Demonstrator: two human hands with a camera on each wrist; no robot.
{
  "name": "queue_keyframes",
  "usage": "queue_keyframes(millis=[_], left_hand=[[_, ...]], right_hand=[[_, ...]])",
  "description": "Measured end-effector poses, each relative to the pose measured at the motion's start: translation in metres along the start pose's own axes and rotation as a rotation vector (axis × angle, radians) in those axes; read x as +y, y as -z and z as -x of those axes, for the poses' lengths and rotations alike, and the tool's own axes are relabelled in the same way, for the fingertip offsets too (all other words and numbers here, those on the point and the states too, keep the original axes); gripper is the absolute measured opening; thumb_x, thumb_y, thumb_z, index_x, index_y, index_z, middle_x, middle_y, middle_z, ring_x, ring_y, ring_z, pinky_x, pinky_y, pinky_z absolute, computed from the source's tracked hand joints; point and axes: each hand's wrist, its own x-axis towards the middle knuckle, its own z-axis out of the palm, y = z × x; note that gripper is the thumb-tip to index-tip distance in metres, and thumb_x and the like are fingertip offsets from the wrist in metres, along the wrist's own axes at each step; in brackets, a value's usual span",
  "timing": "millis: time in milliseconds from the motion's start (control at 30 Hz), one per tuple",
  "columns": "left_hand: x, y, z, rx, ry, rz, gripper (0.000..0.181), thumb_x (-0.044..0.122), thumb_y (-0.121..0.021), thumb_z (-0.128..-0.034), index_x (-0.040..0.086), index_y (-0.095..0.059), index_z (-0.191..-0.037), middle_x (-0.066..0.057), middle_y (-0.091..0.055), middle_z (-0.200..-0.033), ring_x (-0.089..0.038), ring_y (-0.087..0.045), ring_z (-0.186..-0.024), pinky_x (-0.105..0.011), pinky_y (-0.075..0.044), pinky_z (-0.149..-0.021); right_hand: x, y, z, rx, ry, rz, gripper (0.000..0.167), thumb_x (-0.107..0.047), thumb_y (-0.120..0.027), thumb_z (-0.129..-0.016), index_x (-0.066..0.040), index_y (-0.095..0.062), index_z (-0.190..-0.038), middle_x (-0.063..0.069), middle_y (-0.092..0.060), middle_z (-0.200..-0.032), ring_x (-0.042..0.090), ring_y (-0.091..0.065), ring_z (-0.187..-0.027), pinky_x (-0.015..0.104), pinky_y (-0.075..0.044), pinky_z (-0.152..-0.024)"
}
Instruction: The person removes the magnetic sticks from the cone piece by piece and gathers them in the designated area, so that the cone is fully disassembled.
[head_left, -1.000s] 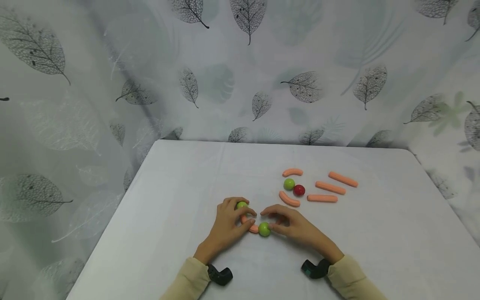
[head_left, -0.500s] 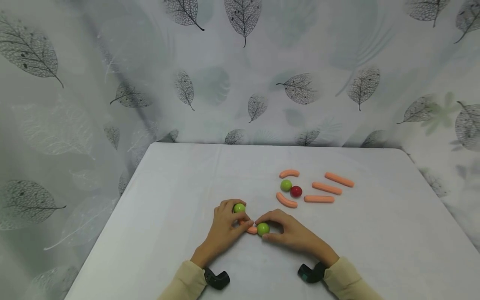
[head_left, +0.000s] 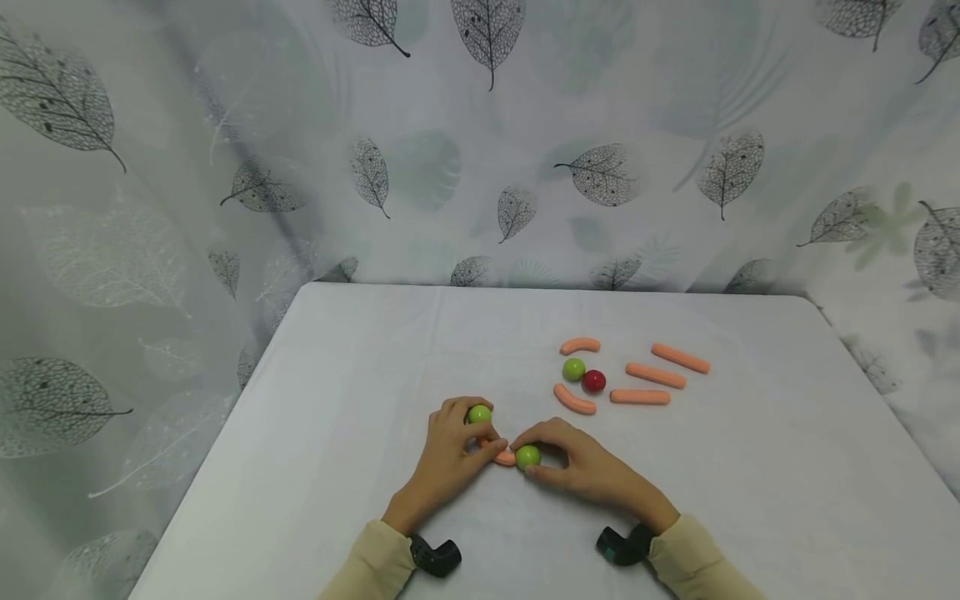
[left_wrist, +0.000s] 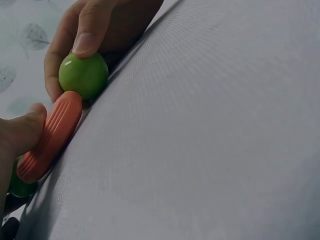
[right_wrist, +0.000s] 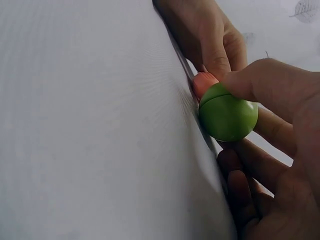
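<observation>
On the white table my left hand (head_left: pixel 453 446) grips a short curved orange piece (head_left: pixel 504 457), shaped like a bent sausage. In the left wrist view this curved orange piece (left_wrist: pixel 52 137) shows grooves and my thumb lies along it. One green ball (head_left: pixel 479 413) sits within the curve of the left fingers, at the piece's far end. My right hand (head_left: pixel 581 467) pinches a second green ball (head_left: pixel 528 457) between thumb and fingers. In the right wrist view this green ball (right_wrist: pixel 229 114) meets the near end of the orange piece.
Behind the right hand lie two more curved orange pieces (head_left: pixel 574 399), a green ball (head_left: pixel 573 369) and a red ball (head_left: pixel 594 382). Farther right are three straight orange sticks (head_left: pixel 640 397). A leaf-patterned curtain (head_left: pixel 420 167) hangs behind the table (head_left: pixel 360 350).
My right hand has moved slightly left and closed its thumb and fingers on the near green ball. The left hand keeps its hold. The head view has shifted a little.
</observation>
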Motion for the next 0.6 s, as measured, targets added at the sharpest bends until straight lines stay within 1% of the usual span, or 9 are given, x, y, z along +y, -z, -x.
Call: queue_keyframes(millis=[167, 333, 467, 600], left_hand=[[-0.0005, 0.0005, 0.0000, 0.008, 0.003, 0.005, 0.018, 0.039, -0.079, -0.0916, 0.032, -0.071, -0.077, 0.000, -0.065, -0.129, -0.026, -0.054, -0.126, -0.054, -0.039, -0.101], [-0.0003, 0.0016, 0.0006, 0.004, 0.008, 0.016, 0.018, 0.039, -0.079, -0.0915, 0.032, -0.071, -0.077, 0.000, -0.065, -0.129, -0.026, -0.054, -0.126, -0.055, -0.039, -0.101], [0.0006, 0.0023, 0.0012, 0.004, 0.004, 0.011, 0.019, 0.040, -0.078, -0.0920, 0.031, -0.071, -0.077, -0.002, -0.065, -0.130, -0.027, -0.054, -0.128, -0.055, -0.039, -0.101], [0.0010, 0.0013, 0.0013, 0.011, -0.012, -0.002, 0.018, 0.038, -0.078, -0.0921, 0.030, -0.071, -0.078, -0.003, -0.065, -0.129, -0.028, -0.054, -0.127, -0.055, -0.039, -0.101]], right_hand=[[0.0013, 0.0010, -0.0006, -0.001, 0.015, -0.001, 0.028, -0.034, -0.075, -0.097, -0.036, -0.068, -0.124, -0.019, -0.067, -0.122, 0.006, -0.060, -0.114, 0.028, -0.048, -0.102], [0.0016, 0.0012, -0.0010, -0.012, 0.003, -0.023, 0.029, -0.036, -0.074, -0.097, -0.035, -0.068, -0.126, -0.018, -0.067, -0.124, 0.006, -0.060, -0.115, 0.026, -0.048, -0.103], [0.0023, 0.0027, -0.0013, -0.013, -0.003, -0.062, 0.033, -0.035, -0.074, -0.098, -0.031, -0.067, -0.130, -0.014, -0.067, -0.125, 0.007, -0.062, -0.116, 0.025, -0.049, -0.104], [0.0024, 0.0068, -0.0016, 0.022, -0.002, -0.059, 0.036, -0.032, -0.075, -0.097, -0.025, -0.067, -0.132, -0.012, -0.068, -0.123, 0.008, -0.062, -0.108, 0.025, -0.051, -0.098]])
